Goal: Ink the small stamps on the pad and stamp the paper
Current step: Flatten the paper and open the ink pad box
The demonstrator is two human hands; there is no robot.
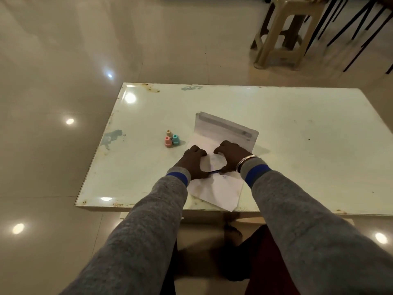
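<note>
A white paper (217, 191) lies on the table's near edge, its far part (225, 129) folded upward. Both hands rest on the paper with fingers curled. My left hand (192, 161) and my right hand (230, 155) each pinch one end of a thin dark object (213, 172) held low between the thumbs; I cannot tell if it is the ink pad. A faint stamped mark (224, 177) shows on the paper just below it. Three small stamps stand in a cluster left of the paper: beige (169, 133), pink (168, 142) and teal (175, 139).
The pale glass-topped table (297, 145) has worn, rusty edges. A beige plastic stool (282, 33) and dark chair legs (361, 28) stand on the glossy tiled floor beyond the far right corner. My knees are under the near edge.
</note>
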